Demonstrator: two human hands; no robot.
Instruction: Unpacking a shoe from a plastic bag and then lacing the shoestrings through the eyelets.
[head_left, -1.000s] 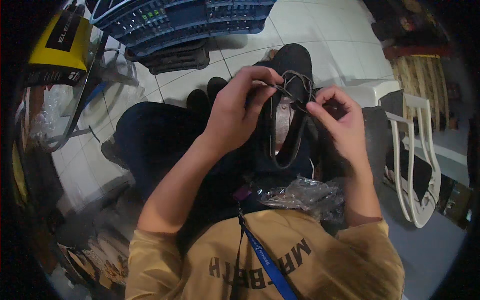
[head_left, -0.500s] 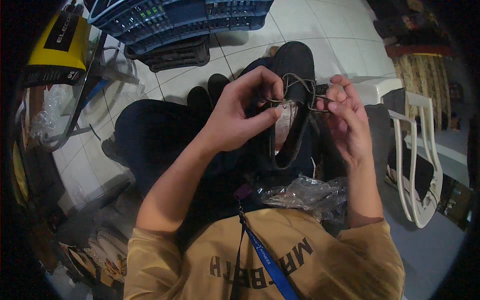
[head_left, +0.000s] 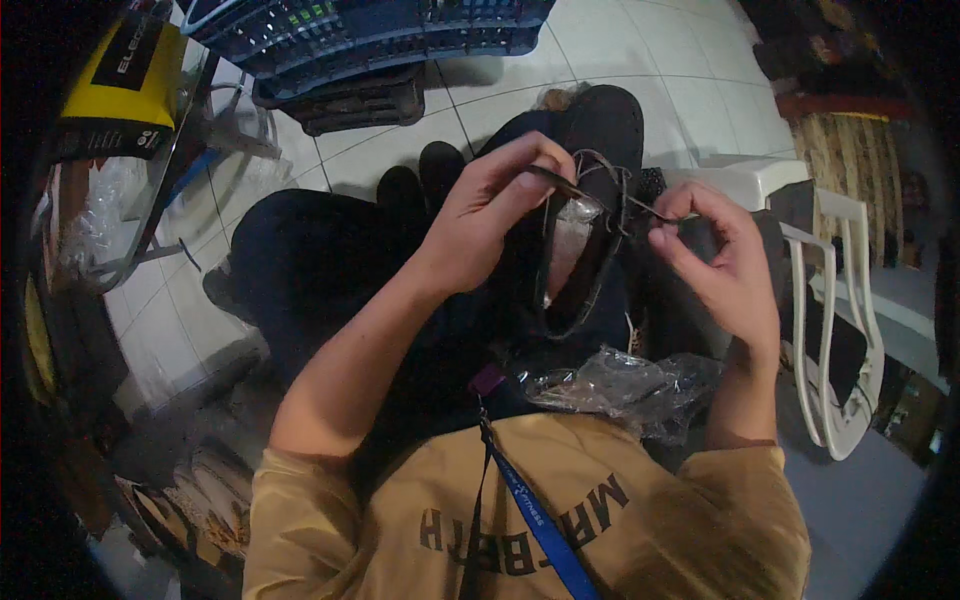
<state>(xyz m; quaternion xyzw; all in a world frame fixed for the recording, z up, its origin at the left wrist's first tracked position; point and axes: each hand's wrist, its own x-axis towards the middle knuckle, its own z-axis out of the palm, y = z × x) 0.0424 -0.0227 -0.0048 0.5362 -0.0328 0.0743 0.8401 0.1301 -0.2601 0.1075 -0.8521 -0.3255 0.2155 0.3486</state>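
A dark lace-up shoe [head_left: 600,125] rests across my lap, toe pointing away, with pale, shiny stuffing [head_left: 572,245] showing in its opening. The shoelace [head_left: 628,195] hangs in loose loops over the front of the shoe. My left hand [head_left: 480,215], left of the opening, pinches a dark, flat stretch of lace between thumb and fingers. On the other side, my right hand [head_left: 720,255] grips another stretch of lace between thumb and forefinger and draws it out to the right. Crumpled clear plastic wrap [head_left: 640,390] lies on my lap below the shoe.
A blue plastic crate [head_left: 370,40] sits over a black crate [head_left: 350,100] on the tiled floor ahead. A white plastic chair [head_left: 850,320] stands at my right. At the far left is a yellow and black box [head_left: 125,85]; more shoes [head_left: 205,500] lie at lower left.
My right hand has moved right and a little down, drawing lace outward. My left hand has turned and now pinches a flat stretch of lace. The shoe has shifted slightly right.
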